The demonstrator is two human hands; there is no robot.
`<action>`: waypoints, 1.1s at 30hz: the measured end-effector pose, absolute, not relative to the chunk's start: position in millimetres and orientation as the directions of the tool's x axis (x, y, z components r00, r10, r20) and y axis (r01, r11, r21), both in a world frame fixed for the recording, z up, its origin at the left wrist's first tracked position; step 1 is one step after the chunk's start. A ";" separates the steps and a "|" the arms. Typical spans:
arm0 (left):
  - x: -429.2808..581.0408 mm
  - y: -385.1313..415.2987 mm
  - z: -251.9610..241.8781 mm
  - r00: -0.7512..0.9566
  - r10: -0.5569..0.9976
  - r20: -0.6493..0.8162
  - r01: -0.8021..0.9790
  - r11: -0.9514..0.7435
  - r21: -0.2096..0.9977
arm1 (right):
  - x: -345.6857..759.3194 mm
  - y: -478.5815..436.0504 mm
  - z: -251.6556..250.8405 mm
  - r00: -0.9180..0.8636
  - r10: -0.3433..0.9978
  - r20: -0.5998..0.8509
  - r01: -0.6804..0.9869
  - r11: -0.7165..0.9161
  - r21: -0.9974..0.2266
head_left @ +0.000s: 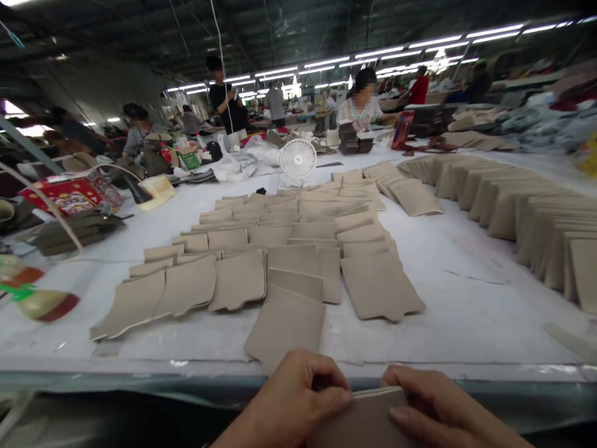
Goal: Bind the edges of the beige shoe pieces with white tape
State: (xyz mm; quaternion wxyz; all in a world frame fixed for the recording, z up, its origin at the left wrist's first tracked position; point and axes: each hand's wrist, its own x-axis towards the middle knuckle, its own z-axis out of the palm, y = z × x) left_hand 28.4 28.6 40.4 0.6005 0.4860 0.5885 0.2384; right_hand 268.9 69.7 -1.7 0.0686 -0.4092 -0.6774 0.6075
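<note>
Both my hands are at the bottom edge of the view, just in front of the white table's near edge [140, 367]. My left hand [298, 398] is closed in a pinch on the upper left corner of a small stack of beige pieces [368, 420]. My right hand [433, 407] grips the stack's right side, fingers curled over it. Right beyond my hands lies a single beige cut piece [285, 325], the nearest of several overlapping rows of the same beige pieces [280, 242] laid out across the table.
A long overlapping row of beige pieces [527, 211] runs along the right side. A small white fan [298, 158] stands mid-table. Bags, a red box [69, 194] and dark folded material sit at the left. Several people work at the far tables.
</note>
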 end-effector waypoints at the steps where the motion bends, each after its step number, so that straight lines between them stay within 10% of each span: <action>1: 27.2 25.8 38.7 0.207 0.850 -0.485 0.265 0.428 0.864 | 268.4 67.7 -5.1 -0.665 0.636 -0.391 0.475 -0.044 -0.879; 12: 17.2 22.3 30.0 0.270 0.796 -0.541 0.161 0.517 0.841 | 244.9 63.9 7.9 -0.836 0.482 0.264 0.296 0.799 -0.523; 33: 28.9 8.7 14.2 0.229 0.847 -0.480 0.295 0.409 0.863 | 219.9 54.5 0.6 -0.831 0.355 0.427 0.196 0.907 -0.373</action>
